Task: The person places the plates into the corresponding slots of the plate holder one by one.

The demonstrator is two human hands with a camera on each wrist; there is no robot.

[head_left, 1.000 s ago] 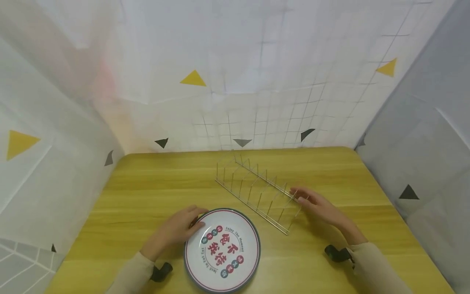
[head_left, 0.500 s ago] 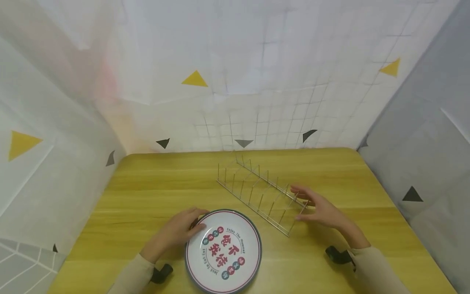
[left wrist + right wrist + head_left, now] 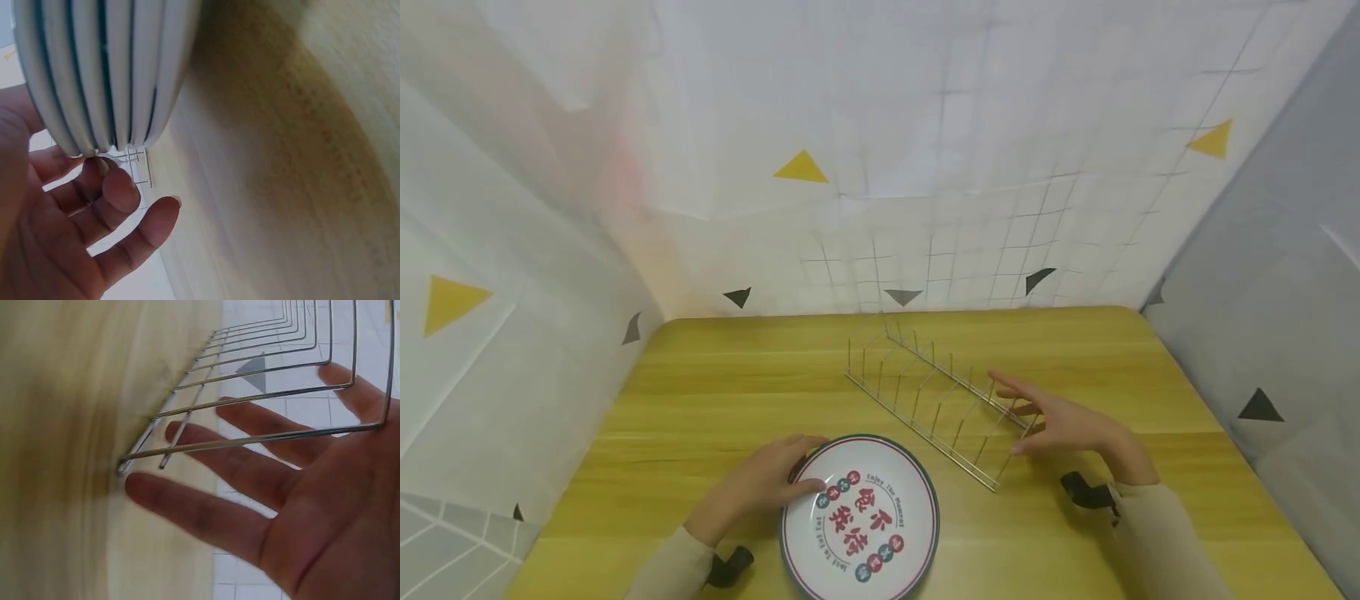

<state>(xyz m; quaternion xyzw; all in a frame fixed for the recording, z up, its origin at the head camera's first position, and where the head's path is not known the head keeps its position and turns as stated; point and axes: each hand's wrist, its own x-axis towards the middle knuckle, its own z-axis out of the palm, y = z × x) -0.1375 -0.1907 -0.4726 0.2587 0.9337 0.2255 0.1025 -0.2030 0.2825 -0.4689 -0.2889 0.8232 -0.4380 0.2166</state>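
Left hand: thumb lying over the top plate's rim, fingers curled at the edge, one fingertip against an upper rim; a light pinch, by its look. Risk: with so little rim held, the top plates could slip and knock those beneath.

Right hand: fingers spread and relaxed about the rack's near right end, grasping nothing; contact with the wires cannot be told. Risk: a finger caught between uprights could drag or tip the rack.

Stack of plates: several, closely nested, printed face up, at the table's near side. Risk: tight nesting could bring two away together.

Wire rack: upright, slanting across the table, slots bare, just beyond the stack. Risk: thin and probably light, it could skid if bumped.
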